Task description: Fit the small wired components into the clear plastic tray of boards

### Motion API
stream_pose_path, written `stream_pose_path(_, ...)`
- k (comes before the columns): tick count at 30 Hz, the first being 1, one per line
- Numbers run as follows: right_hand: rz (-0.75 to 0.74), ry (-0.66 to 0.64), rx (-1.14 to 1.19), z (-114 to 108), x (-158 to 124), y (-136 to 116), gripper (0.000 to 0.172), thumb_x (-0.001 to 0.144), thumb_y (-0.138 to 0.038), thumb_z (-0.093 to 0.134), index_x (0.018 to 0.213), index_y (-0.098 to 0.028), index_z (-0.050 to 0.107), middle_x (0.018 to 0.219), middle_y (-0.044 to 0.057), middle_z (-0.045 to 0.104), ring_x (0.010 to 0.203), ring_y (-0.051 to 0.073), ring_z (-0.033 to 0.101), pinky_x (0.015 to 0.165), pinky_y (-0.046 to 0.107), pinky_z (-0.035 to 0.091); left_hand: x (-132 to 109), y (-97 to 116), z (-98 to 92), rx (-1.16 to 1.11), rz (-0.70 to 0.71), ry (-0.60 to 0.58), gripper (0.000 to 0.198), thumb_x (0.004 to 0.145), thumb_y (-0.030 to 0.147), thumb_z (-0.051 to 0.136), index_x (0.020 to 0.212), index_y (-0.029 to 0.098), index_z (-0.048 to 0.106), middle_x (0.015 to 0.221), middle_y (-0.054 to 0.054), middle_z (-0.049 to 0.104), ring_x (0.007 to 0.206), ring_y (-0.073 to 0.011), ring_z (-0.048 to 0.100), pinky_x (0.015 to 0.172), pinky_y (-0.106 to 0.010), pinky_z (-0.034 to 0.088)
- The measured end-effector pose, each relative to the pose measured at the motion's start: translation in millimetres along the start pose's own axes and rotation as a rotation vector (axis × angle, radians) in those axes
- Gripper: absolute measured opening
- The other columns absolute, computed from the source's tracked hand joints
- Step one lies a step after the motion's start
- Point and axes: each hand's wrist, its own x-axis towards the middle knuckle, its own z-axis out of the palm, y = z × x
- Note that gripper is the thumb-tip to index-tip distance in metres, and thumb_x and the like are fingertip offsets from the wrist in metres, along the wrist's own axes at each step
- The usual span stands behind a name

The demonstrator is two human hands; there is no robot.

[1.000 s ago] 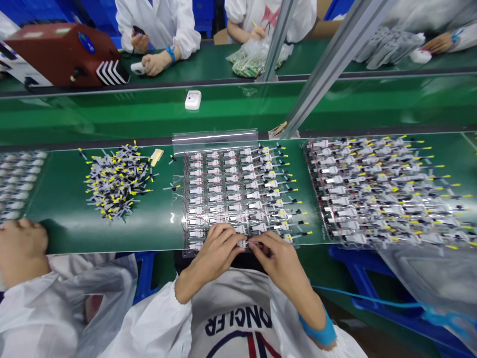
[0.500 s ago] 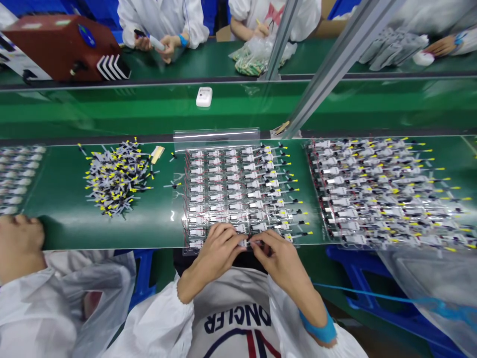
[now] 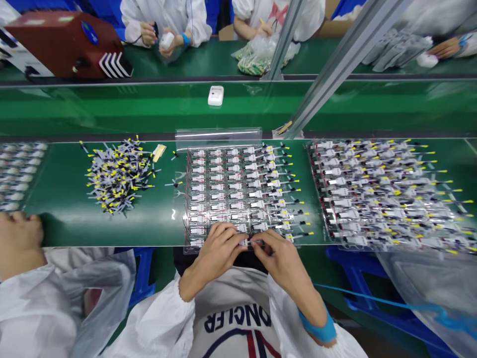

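My left hand and my right hand meet at the near edge of a clear tray filled with rows of small white wired parts. Both hands pinch one small white part between their fingertips, just at the tray's front row. Black and yellow tipped leads stick out on the tray's right side. A loose pile of grey, black and yellow tipped pieces lies to the left of the tray on the green bench.
A second filled tray sits at the right, another tray at the far left. A co-worker's hand rests at the left edge. A white box rides the green belt beyond. Other people work across it beside a red machine.
My hands stay pinched on the small part at the tray's front edge. The white box on the belt has moved to the right. The person opposite has lifted a white item.
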Motion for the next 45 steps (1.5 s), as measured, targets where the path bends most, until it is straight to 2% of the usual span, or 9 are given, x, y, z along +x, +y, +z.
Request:
stream_pose_path(17, -0.009, -0.062, 0.021, -7.6, 6.5, -4.5, 0.023, 0.098, -0.027, 0.050, 0.093, -0.022, 0.072, 0.088, 0.004, 0.066, 0.065, 0.018, 0.060, 0.062, 0.031, 0.044, 0.7, 1.1, 1.5, -0.022, -0.049, 0.009, 0.023, 0.100, 0.027, 0.058, 0.120, 0.020, 0.066, 0.102, -0.007, 0.070, 0.108, -0.0242, 0.057, 0.096, -0.043, 0.043)
stream_pose_path(45, -0.014, -0.054, 0.054, -8.7, 9.1, -3.7, 0.023, 0.097, -0.034, 0.051, 0.090, -0.023, 0.070, 0.084, 0.004, 0.068, 0.062, 0.018, 0.058, 0.058, 0.030, 0.044, 2.0, -1.7, 3.1, -0.034, -0.049, 0.012, 0.022, 0.098, 0.030, 0.061, 0.117, 0.022, 0.068, 0.101, -0.006, 0.070, 0.107, -0.0240, 0.058, 0.093, -0.042, 0.043)
